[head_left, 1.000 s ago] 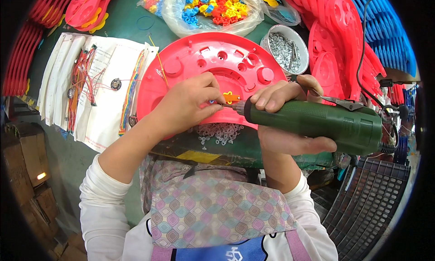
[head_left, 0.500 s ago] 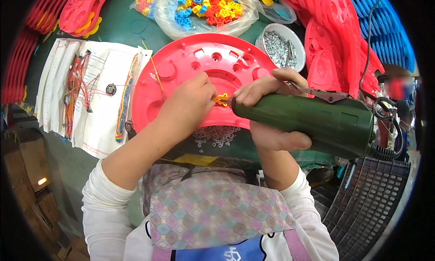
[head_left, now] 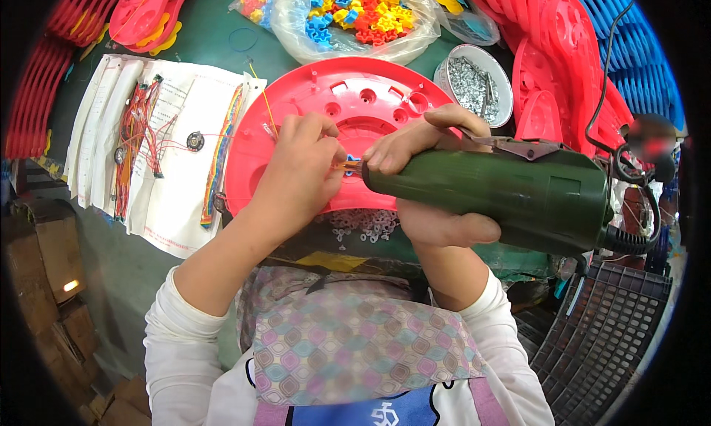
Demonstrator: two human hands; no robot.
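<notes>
My right hand (head_left: pixel 433 163) is wrapped round a dark green electric screwdriver (head_left: pixel 503 193), which lies almost level with its tip pointing left. A metal lever (head_left: pixel 529 150) runs along its top, and its cable leaves at the right end. My left hand (head_left: pixel 300 163) is closed in a pinch right at the tip. Small bits of orange and blue show there, but my fingers hide what they hold. Both hands are over a red curved plastic shell (head_left: pixel 326 85) with round posts and holes. A thin yellow wire (head_left: pixel 266 108) rises from its left side.
Small white rings (head_left: pixel 363 225) lie before the shell. Behind it are a bag of coloured star-shaped pieces (head_left: pixel 363 15) and a white bowl (head_left: pixel 444 78) of screws. Papers (head_left: pixel 170 222) with wires (head_left: pixel 137 148) lie left. Red shells (head_left: pixel 552 85) and blue parts (head_left: pixel 641 71) are stacked right.
The yellow star-shaped piece seen at the screwdriver's tip no longer shows; blue shows there now. Both hands and the tool sit slightly left on the shell. The whole view has shifted a little.
</notes>
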